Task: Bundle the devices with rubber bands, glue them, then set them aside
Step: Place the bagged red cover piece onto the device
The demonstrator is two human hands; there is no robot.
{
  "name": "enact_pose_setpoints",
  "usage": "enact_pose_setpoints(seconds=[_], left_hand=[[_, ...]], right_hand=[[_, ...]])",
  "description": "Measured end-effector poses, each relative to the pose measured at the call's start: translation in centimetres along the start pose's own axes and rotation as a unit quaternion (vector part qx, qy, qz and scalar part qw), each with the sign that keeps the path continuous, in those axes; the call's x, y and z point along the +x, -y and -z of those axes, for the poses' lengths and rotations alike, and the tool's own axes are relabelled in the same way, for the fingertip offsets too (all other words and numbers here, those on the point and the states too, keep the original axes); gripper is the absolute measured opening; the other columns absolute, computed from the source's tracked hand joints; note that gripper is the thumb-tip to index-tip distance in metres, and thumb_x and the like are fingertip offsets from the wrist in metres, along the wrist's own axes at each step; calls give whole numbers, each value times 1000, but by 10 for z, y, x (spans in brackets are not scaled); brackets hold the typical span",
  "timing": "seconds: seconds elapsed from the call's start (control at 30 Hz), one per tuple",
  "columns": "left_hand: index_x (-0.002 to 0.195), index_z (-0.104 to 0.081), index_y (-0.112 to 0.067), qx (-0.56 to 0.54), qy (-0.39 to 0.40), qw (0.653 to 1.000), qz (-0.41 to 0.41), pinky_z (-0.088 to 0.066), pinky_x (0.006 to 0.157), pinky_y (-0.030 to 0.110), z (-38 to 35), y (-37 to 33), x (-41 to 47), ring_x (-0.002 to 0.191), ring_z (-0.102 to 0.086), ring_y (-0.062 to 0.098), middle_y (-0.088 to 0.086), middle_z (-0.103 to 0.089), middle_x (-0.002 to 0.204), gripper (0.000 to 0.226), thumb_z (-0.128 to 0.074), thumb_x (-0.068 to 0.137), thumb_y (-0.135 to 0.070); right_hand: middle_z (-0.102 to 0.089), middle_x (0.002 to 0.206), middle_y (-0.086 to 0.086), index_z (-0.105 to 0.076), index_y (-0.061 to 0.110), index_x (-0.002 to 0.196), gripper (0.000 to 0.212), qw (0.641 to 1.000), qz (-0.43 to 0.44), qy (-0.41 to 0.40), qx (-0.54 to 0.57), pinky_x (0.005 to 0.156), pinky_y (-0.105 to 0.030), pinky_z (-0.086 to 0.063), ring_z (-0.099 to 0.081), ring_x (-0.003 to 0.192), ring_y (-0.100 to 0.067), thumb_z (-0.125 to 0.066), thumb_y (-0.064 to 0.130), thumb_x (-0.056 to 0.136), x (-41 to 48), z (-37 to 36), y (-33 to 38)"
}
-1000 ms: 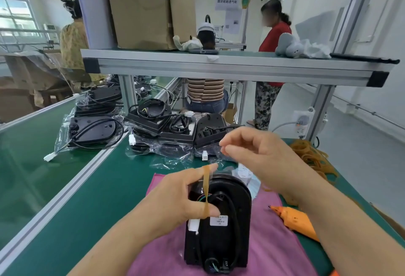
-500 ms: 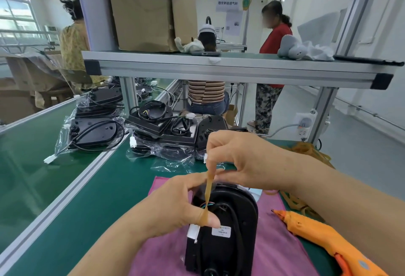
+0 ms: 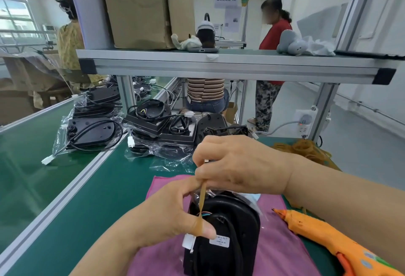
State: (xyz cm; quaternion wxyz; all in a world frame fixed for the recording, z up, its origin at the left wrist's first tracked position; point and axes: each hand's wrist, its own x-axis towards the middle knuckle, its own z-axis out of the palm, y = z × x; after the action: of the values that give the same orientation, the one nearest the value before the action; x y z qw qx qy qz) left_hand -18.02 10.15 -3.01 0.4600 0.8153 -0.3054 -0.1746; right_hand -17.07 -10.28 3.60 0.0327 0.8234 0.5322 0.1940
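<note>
A black device (image 3: 228, 232) with a coiled black cable and a white label lies on a pink cloth (image 3: 278, 251) in front of me. My left hand (image 3: 168, 214) rests on the device's left side, thumb hooked through a tan rubber band (image 3: 202, 201). My right hand (image 3: 238, 164) hovers just beyond the device's far end and pinches the band's upper end, stretching it taut and twisted between both hands. An orange glue gun (image 3: 333, 240) lies to the right on the cloth's edge. A heap of loose rubber bands (image 3: 304, 148) sits behind my right forearm.
Several black devices in clear bags (image 3: 160, 126) are piled at the back of the green bench (image 3: 109, 188), more on the left conveyor (image 3: 89, 131). An aluminium shelf (image 3: 230, 65) spans overhead with a cardboard box (image 3: 144, 8). Other people work beyond it.
My right hand has come down and nearer to the device, keeping its pinch on the band. The band now shows a twist. My left hand has stayed on the device.
</note>
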Motion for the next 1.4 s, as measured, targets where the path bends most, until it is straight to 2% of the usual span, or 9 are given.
enact_pose_setpoints(seconds=[0.2, 0.4, 0.57, 0.77, 0.93, 1.03, 1.17, 1.3, 1.4], left_hand=[[117, -59, -49, 13, 14, 1000, -16, -42, 104, 28, -3, -5, 1, 120, -56, -3, -21, -65, 123, 62, -85, 64, -31], [131, -55, -50, -16, -24, 999, -18, -42, 107, 34, -1, 3, -4, 122, -57, 1, -18, -64, 128, 75, -87, 65, -30], [130, -52, -59, 33, -33, 998, -32, -43, 105, 33, -8, 2, -1, 122, -54, 5, -15, -61, 127, 71, -82, 68, -39], [130, -54, -55, 30, -46, 998, -18, -39, 111, 39, -13, 3, 0, 127, -52, 2, -15, -63, 128, 70, -81, 67, -39], [130, -54, -52, 48, -54, 997, -21, -39, 109, 40, -15, 3, -4, 126, -53, 2, -17, -62, 128, 70, -81, 67, -40], [130, -55, -53, 51, -58, 997, -20, -39, 109, 39, -15, 3, -6, 126, -53, 1, -18, -62, 129, 69, -82, 67, -40], [131, -55, -51, 54, -60, 997, -22, -40, 108, 39, -16, 4, -8, 126, -53, 4, -16, -62, 129, 69, -82, 69, -40], [129, -55, -52, 57, -65, 996, -28, -40, 105, 33, -17, 4, -7, 124, -54, 1, -18, -63, 127, 67, -82, 70, -39], [128, -57, -51, 46, -63, 996, -34, -40, 102, 32, -17, 2, -6, 121, -55, -2, -19, -64, 125, 64, -82, 71, -36]], right_hand=[[-66, 92, -12, -70, 6, 93, 25, 992, 36, -68, -100, 61, -43, -50, -58, 74, -30, -48, 16, 100, 9, -10, 8], [-59, 79, -6, -61, 15, 75, 28, 977, 12, -120, -174, 96, -53, -46, -59, 76, -28, -47, 5, 97, -20, 2, 7], [-50, 72, 1, -55, 18, 70, 38, 971, -61, -139, -184, 107, -62, -33, -61, 87, -24, -34, 0, 97, -75, 3, 17], [-55, 68, 5, -51, 20, 67, 34, 952, -165, -190, -176, 109, -64, -30, -57, 91, -19, -58, -12, 76, -121, -34, 49], [-62, 70, 8, -55, 15, 57, 45, 926, -252, -251, -122, 102, -67, -37, -52, 85, -16, -40, -2, 95, -124, -64, 68], [-66, 79, 10, -61, 13, 60, 41, 925, -261, -270, -59, 101, -62, -41, -53, 86, -16, -42, -3, 93, -116, -68, 71], [-68, 89, 6, -66, 8, 69, 35, 922, -252, -291, 49, 78, -36, -51, -54, 87, -19, -45, 2, 97, -111, -63, 72], [-68, 96, 1, -69, 6, 70, 24, 908, -270, -311, 73, 78, -23, -48, -57, 89, -15, -58, -5, 89, -105, -59, 73], [-69, 97, 3, -72, 7, 71, 24, 884, -306, -334, 118, 80, -14, -48, -62, 93, -1, -56, 3, 88, -104, -60, 79]])
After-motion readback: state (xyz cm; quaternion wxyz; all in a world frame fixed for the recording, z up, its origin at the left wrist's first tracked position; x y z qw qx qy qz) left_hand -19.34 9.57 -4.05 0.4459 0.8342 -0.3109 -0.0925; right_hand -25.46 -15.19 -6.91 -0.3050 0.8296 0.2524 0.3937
